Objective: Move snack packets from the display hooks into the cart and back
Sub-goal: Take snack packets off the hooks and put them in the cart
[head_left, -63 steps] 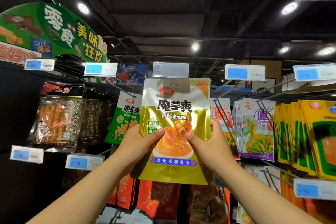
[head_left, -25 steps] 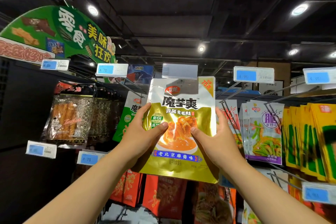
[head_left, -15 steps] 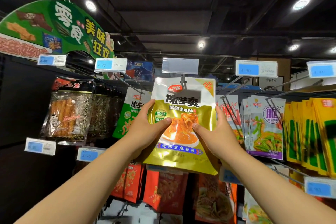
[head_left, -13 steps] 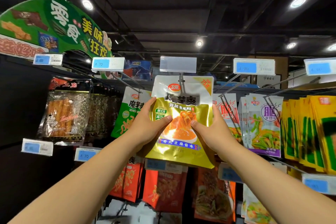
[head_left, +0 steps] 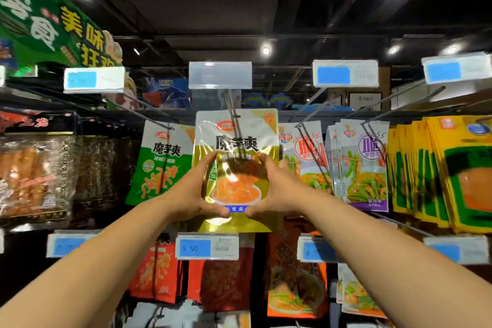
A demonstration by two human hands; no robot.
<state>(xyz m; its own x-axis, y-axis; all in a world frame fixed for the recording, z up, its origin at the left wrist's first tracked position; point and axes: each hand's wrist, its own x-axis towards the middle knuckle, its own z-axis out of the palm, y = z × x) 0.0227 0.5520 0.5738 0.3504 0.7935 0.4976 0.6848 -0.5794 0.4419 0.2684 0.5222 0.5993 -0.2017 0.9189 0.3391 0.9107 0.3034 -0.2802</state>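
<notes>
Against the snack rack (head_left: 292,114), left hand (head_left: 191,194) and right hand (head_left: 277,189) grip the hanging gold packet (head_left: 237,141).

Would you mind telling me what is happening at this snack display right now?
A person is holding up a gold and white foil snack packet, with the left hand and right hand gripping its lower sides. The packet's top sits at the metal display hook under a blank clear tag holder, and the hook seems to pass through it. Neither hand has let go.
</notes>
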